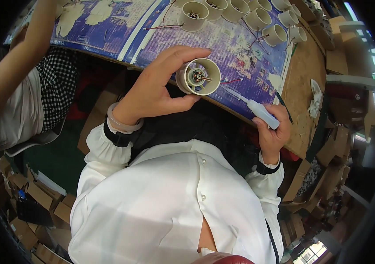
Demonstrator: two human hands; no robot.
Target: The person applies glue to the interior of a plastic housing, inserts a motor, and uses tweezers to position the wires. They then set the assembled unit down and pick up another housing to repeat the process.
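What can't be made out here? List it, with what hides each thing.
- Head view: the far side of the cream round housing, covered by the left hand.
- Head view: the lower body of the white squeeze bottle, wrapped by the right hand.
- Head view: the small parts inside the housing, too small to identify.
- Head view: the row of cream cups, cut off at the top edge.

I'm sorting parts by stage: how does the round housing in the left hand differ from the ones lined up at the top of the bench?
The held housing is gripped off the bench in the left hand, tipped on its side, its mouth facing the camera; the row of housings stands on the blue mat, mouths upward. The held one looks larger, being nearer. All are cream, round and open, with parts inside.
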